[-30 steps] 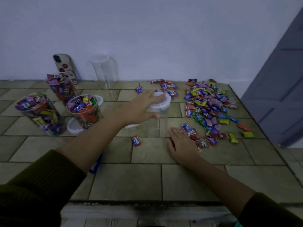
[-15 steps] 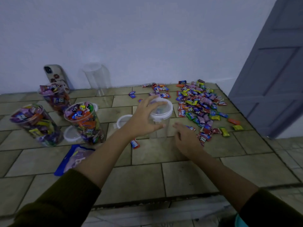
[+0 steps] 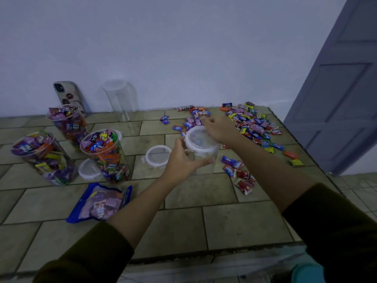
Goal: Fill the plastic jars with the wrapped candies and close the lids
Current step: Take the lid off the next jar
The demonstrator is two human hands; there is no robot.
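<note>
My left hand (image 3: 181, 162) wraps the clear wall of the empty jar (image 3: 204, 170) to steady it. My right hand (image 3: 219, 129) lies on the far rim of the lid (image 3: 201, 139), probably to unclip it, though I can't tell how tightly. The candy pile (image 3: 253, 123) waits just right of the jar.

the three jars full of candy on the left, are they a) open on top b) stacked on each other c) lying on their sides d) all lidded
a: the near left jar, the back jar and the middle jar each stand apart with candy showing at an open mouth, and a loose lid lies flat between two of them.
</note>
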